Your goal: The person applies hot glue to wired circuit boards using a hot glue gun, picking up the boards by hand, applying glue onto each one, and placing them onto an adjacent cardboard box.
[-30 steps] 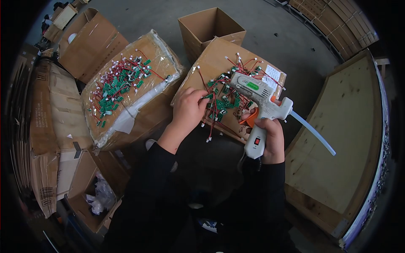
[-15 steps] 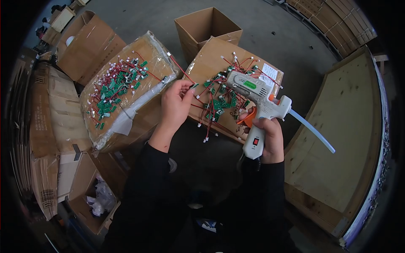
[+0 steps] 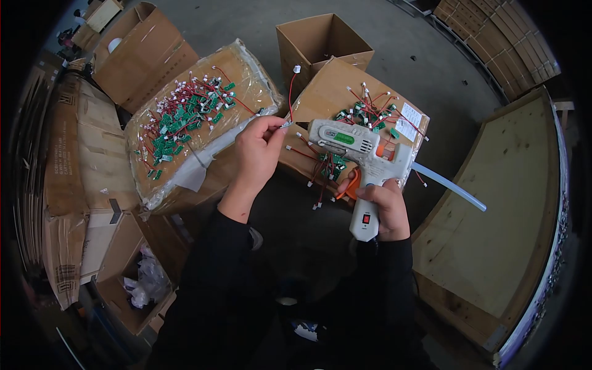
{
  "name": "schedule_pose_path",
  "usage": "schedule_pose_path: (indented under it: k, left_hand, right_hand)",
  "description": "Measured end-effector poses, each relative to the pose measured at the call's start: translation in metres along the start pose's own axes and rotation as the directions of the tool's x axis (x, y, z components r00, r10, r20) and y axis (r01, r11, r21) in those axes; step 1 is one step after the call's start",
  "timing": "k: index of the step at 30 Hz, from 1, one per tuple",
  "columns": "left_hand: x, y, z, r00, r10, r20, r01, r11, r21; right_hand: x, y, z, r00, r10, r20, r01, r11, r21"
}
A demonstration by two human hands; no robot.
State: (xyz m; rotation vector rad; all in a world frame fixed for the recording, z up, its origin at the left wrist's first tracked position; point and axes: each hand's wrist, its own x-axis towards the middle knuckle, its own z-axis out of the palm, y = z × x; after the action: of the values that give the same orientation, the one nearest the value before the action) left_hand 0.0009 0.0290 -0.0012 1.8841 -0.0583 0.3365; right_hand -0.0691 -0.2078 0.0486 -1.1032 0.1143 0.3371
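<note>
Between thumb and forefinger, my left hand [image 3: 258, 151] pinches a small circuit board [image 3: 287, 124], whose red wire [image 3: 291, 92] rises to a white plug. My right hand [image 3: 388, 206] is wrapped round the handle of a white glue gun [image 3: 354, 143], fingers at its orange trigger [image 3: 350, 185]. The gun's nozzle points left, close to the pinched board. A pale glue stick [image 3: 450, 186] sticks out of its back end. Behind and below the gun, green boards with red wires [image 3: 333, 165] lie on a cardboard box [image 3: 317, 86], partly hidden by it.
On the left, a plastic-wrapped carton [image 3: 246, 68] bears a heap of wired green boards [image 3: 179, 120]. An open cardboard box [image 3: 327, 37] stands behind. A box holding clear plastic bags [image 3: 148, 280] sits at lower left. A wooden crate panel [image 3: 487, 209] stands on the right.
The glue gun has turned more level, and its nozzle has moved left and down to the held board. The board's wire now points upward. The whole view has shifted slightly.
</note>
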Motion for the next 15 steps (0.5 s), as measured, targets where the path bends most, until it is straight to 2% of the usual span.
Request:
schedule_pose_path:
  k: [2, 15]
  left_hand:
    - [0.0005, -0.0048, 0.0007, 0.996, 0.063, -0.062, -0.067, 0.996, -0.059]
    - [-0.0028, 0.0007, -0.0042, 0.996, 0.067, -0.059, -0.069, 0.997, -0.025]
  right_hand:
    - [0.0009, -0.0002, 0.0023, 0.999, 0.042, 0.017, -0.042, 0.999, -0.020]
    - [0.0038, 0.0027, 0.0093, 0.998, 0.028, -0.064, -0.033, 0.995, -0.089]
